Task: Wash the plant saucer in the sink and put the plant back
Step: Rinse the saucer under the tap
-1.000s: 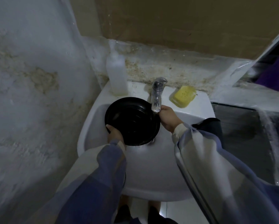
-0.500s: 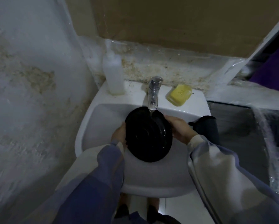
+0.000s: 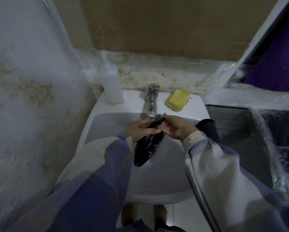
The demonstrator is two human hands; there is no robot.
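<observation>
The black plant saucer point(image 3: 146, 146) is wet and stands nearly on edge over the white sink point(image 3: 165, 173), its top under the chrome tap point(image 3: 151, 102). My left hand point(image 3: 140, 130) grips its upper left side, fingers lying across the face. My right hand point(image 3: 174, 127) holds the upper rim from the right, thumb up near the tap's spout. No plant is in view.
A white plastic bottle point(image 3: 111, 82) stands on the sink's back left ledge. A yellow soap bar point(image 3: 177, 100) lies on the back right ledge. A stained wall runs close on the left; a dark counter point(image 3: 240, 131) with plastic sheeting is on the right.
The saucer has tipped from facing me to nearly edge-on under the tap. Both hands have moved together onto its upper part.
</observation>
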